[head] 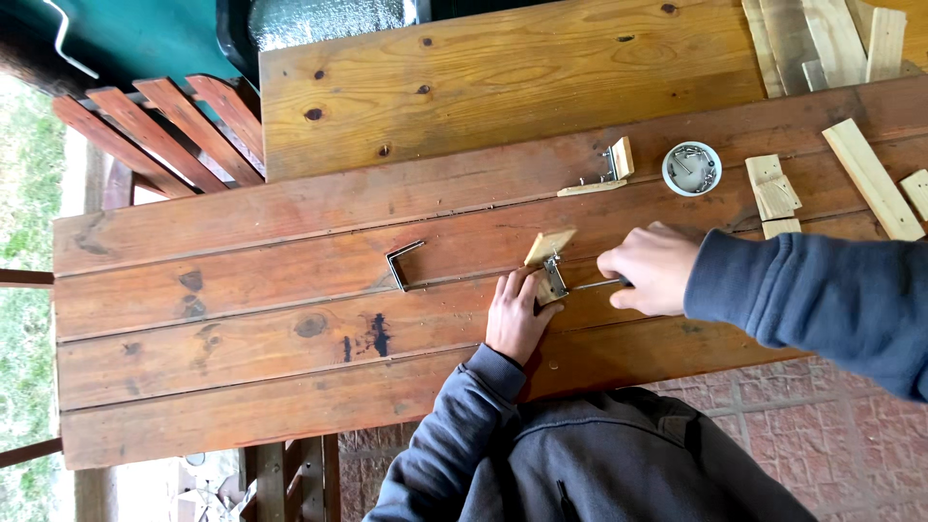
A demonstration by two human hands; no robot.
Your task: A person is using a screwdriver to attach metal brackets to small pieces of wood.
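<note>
Right hand (650,268) closed around a screwdriver (592,284) — mostly hidden; left hand (517,311) pins a wood block (548,247). Beyond it, a white bowl (692,168) holds screws.

A long bench (222,319) of dark reddish-brown planks, knotted and stained, runs across the view in soft daylight. Behind it lies a lighter, knotty pine tabletop (503,77). At the upper left stands a slatted red-brown wooden chair (164,130) against a dark green cover (145,39). Grass (24,193) shows at the left edge, and reddish paving bricks (841,435) cover the ground at the lower right.
</note>
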